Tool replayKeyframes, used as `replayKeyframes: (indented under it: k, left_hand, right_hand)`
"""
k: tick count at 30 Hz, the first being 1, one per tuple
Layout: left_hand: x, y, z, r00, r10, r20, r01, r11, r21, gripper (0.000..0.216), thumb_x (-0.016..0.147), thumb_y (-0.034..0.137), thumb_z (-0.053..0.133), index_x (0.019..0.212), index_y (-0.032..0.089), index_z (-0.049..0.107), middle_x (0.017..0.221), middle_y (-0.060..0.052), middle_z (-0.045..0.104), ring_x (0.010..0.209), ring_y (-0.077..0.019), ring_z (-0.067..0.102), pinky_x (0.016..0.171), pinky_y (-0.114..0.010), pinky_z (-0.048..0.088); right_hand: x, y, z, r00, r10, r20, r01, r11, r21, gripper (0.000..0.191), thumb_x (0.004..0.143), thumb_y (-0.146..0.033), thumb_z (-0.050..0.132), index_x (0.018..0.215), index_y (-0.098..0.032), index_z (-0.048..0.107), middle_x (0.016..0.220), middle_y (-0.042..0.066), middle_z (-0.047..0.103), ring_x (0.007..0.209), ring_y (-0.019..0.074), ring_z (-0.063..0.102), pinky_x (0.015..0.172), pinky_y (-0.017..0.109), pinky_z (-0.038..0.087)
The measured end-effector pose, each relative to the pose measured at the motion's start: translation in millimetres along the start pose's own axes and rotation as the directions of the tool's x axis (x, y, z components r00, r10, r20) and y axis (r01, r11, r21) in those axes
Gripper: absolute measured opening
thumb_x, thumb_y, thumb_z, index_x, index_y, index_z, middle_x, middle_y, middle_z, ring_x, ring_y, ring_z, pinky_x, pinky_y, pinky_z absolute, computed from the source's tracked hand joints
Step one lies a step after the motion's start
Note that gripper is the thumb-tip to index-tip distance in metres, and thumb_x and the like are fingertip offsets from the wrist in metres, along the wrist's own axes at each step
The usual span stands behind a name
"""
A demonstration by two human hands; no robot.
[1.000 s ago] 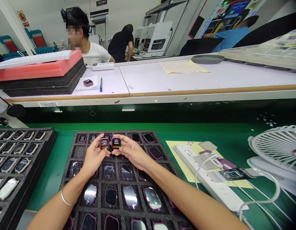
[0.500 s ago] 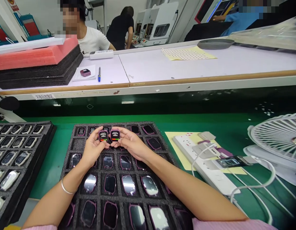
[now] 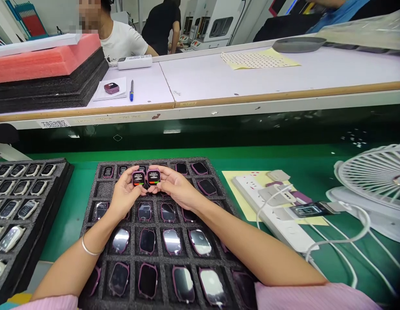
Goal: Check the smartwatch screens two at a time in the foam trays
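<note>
My left hand [image 3: 125,191] is closed on a purple smartwatch body [image 3: 139,178], its thumb at the lower edge. A second purple smartwatch body [image 3: 154,177] is pinched in my right hand [image 3: 174,185]. The two watches are side by side, screens facing me, both lit with white text and a red-green band low on the screen. Beneath my hands lies a black foam tray [image 3: 103,189] with rows of square pockets. Most visible pockets hold purple watches with dark or reflective screens, such as this watch [image 3: 148,240]. My hands and forearms hide several pockets.
Left of the tray stands another foam tray [image 3: 62,189] of pale watches. To the right are a white power strip [image 3: 284,230] with cables, a small meter [image 3: 308,209] and a white fan [image 3: 377,181]. A raised shelf [image 3: 193,86] runs behind; people work beyond it.
The two watches have come slightly closer together, still held in the same hands. The whole view has shifted a little, with the shelf and background now higher in the picture.
</note>
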State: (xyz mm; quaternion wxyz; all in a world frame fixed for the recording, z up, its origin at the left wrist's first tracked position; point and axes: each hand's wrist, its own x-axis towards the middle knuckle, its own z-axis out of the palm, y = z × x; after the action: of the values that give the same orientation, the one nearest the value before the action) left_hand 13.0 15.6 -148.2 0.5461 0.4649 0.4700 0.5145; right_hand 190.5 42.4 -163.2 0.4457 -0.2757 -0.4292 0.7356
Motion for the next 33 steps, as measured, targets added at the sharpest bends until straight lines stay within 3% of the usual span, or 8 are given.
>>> replayKeyframes:
  k: [18, 22, 33]
  left_hand:
    - [0.3, -3.7, -0.3, 1.0, 0.027, 0.017, -0.027, 1.0, -0.009, 0.055, 0.071, 0.018, 0.074, 0.124, 0.017, 0.056, 0.109, -0.007, 0.069, 0.063, -0.0089, 0.068, 0.065, -0.025, 0.059]
    - [-1.7, -1.6, -0.8, 0.999, -0.011, 0.031, 0.012, 0.999, -0.044, 0.06, 0.072, 0.018, 0.071, 0.13, 0.018, 0.055, 0.115, -0.009, 0.068, 0.068, -0.0125, 0.072, 0.071, -0.029, 0.062]
    - [-4.3, 2.9, 1.9, 0.997, -0.072, 0.021, 0.073, 0.997, -0.029, 0.05, 0.075, 0.025, 0.069, 0.124, 0.017, 0.061, 0.104, -0.006, 0.07, 0.062, -0.0161, 0.074, 0.064, -0.03, 0.064]
  right_hand:
    - [-1.1, -0.9, 1.5, 1.0, -0.001, -0.02, 0.0, 0.997, -0.073, 0.049, 0.076, -0.011, 0.068, 0.123, -0.02, 0.058, 0.086, 0.001, 0.07, 0.068, 0.013, 0.067, 0.065, 0.028, 0.051]
    - [-1.1, -2.3, 1.6, 0.999, -0.003, -0.034, 0.001, 0.997, -0.071, 0.05, 0.071, -0.009, 0.067, 0.12, -0.021, 0.059, 0.085, 0.0, 0.069, 0.068, 0.0129, 0.066, 0.065, 0.028, 0.05]
    - [-2.1, -4.9, 3.3, 0.997, -0.016, -0.076, 0.005, 0.989, -0.146, 0.037, 0.075, -0.025, 0.075, 0.109, -0.02, 0.061, 0.075, -0.004, 0.063, 0.057, 0.0102, 0.058, 0.054, 0.026, 0.041]
